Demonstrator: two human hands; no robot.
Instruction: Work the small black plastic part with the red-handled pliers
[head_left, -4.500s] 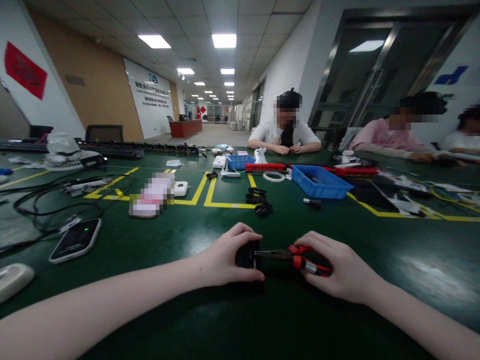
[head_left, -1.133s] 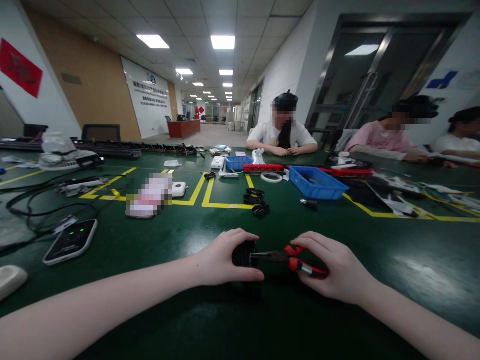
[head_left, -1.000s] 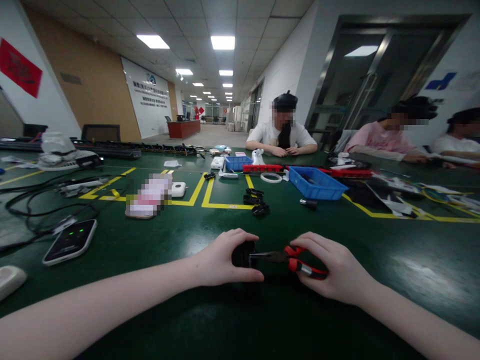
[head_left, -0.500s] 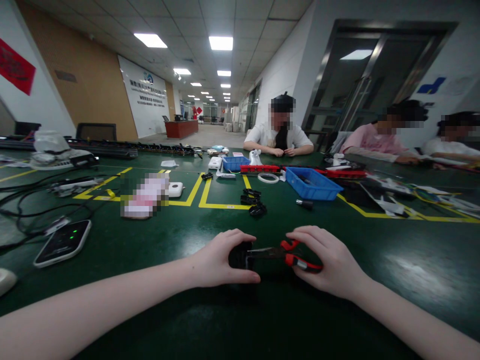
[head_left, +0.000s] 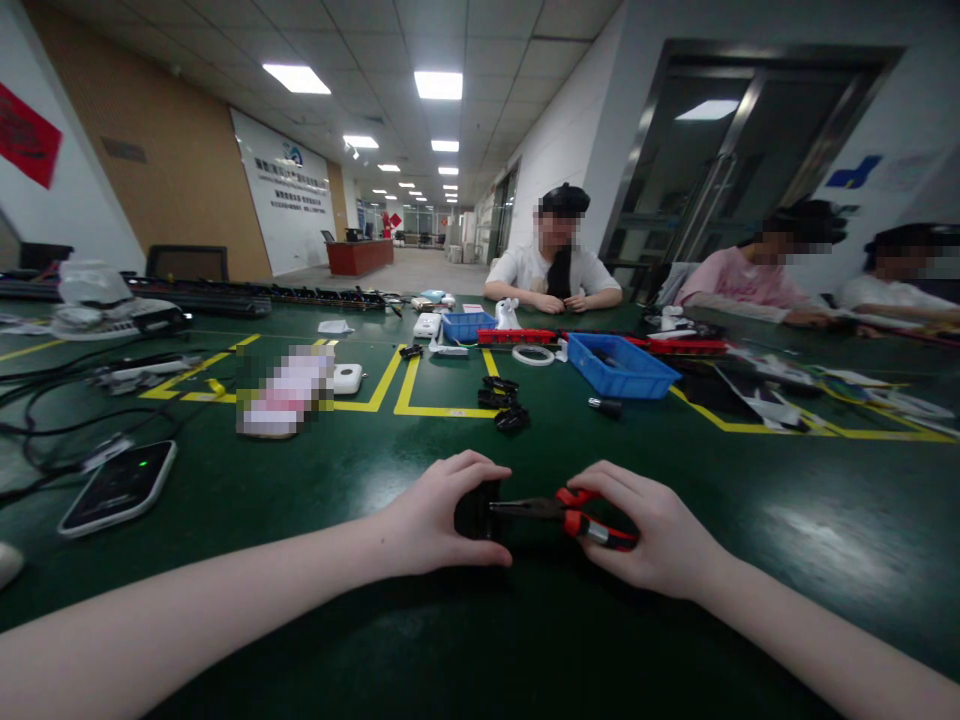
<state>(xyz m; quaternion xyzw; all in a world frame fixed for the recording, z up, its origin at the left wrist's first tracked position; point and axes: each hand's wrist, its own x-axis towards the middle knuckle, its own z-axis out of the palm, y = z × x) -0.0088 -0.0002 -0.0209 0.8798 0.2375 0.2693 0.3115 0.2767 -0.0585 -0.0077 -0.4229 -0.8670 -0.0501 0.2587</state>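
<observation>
My left hand (head_left: 429, 515) is curled around a small black part (head_left: 474, 512), thumb below and fingers above. Most of that part is hidden by the hand and dark against the table, so its kind is unclear. In my right hand (head_left: 660, 530) is a pair of needle-nose pliers (head_left: 531, 508) with red and black handles. The pliers point left, jaws close together, and their tip meets the right side of the black part. Beyond the hands, several small black pieces (head_left: 510, 417) lie in a cluster on the green table (head_left: 390, 640).
A blue bin (head_left: 622, 370) holds dark items, with a short black cylinder (head_left: 604, 407) before it. On the left are a pink phone (head_left: 281, 395), a white-edged phone (head_left: 120, 488) and black cables (head_left: 45, 405). A person (head_left: 555, 260) sits opposite; two more sit at right.
The view has shifted slightly left. My right hand has dipped a little, and its fingers and the pliers' handles look somewhat closer together. My left hand keeps its hold on the black part.
</observation>
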